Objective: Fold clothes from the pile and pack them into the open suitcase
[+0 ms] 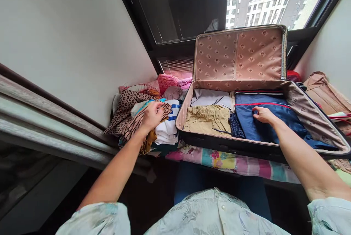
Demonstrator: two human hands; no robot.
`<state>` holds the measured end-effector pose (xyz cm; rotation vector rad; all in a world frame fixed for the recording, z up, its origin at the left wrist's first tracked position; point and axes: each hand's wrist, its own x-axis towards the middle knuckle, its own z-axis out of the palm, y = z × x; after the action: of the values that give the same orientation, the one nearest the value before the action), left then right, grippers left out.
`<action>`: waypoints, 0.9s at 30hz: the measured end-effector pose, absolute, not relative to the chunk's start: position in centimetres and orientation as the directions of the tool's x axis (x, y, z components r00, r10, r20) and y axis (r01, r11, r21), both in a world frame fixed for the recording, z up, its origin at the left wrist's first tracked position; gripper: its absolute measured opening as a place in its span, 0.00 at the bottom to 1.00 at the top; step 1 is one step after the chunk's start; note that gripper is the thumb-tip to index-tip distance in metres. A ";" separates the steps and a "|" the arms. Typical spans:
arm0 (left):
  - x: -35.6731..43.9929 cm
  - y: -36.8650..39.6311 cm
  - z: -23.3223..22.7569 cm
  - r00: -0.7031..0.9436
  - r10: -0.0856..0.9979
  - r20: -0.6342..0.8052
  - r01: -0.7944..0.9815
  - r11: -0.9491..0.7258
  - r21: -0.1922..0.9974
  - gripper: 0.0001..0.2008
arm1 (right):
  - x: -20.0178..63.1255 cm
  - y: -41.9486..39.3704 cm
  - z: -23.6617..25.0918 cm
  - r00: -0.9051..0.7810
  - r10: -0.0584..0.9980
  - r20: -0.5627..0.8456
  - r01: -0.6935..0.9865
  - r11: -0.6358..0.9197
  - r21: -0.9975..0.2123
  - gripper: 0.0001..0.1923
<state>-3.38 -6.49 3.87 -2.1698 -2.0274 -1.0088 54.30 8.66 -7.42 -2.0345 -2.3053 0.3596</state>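
My left hand (153, 115) is over the clothes pile left of the suitcase. Its fingers are closed at a brown garment with dark stripes (135, 123), whose edge shows past the fingertips. Folded white clothes (166, 132) lie just right of it. My right hand (264, 115) rests on folded navy clothing (248, 127) with red trim, thumb and fingers slightly apart and holding nothing. Both lie inside the open black suitcase (204, 140). Khaki trousers or shorts (207, 118) with a drawstring fill its left front, with a light grey garment (211, 97) behind them.
The suitcase lid (238, 53) stands upright against the window. A brown patterned cushion or cloth (131, 103) and pink pillows (167, 83) lie at the back left. A beige bag (319, 88) sits at right. Curtains (55, 114) hang at left. A floral sheet (219, 160) lies beneath.
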 end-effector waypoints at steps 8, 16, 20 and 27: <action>14.3 6.2 -2.2 0.393 0.898 -0.199 0.917 -0.368 0.152 0.51 | 54.0 8.1 -6.8 -0.135 0.983 -0.124 0.971 0.106 -0.216 0.24; 15.7 7.5 -2.9 0.393 0.857 -0.333 0.917 -0.393 0.071 0.30 | 53.9 8.2 -7.1 -0.157 0.977 -0.142 0.968 0.123 -0.221 0.25; 15.2 5.4 -1.4 0.495 0.847 -0.195 0.869 -0.480 0.121 0.17 | 53.8 8.3 -7.2 -0.162 0.974 -0.158 0.973 0.130 -0.192 0.25; 13.4 4.9 6.2 0.600 0.798 -0.057 0.774 -0.560 0.294 0.10 | 53.5 7.8 -6.4 -0.155 0.969 -0.192 0.974 0.118 -0.191 0.25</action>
<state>13.38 4.89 6.16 -3.0626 -1.5466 -0.1435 53.49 7.79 -6.40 -2.0546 -2.3641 0.4310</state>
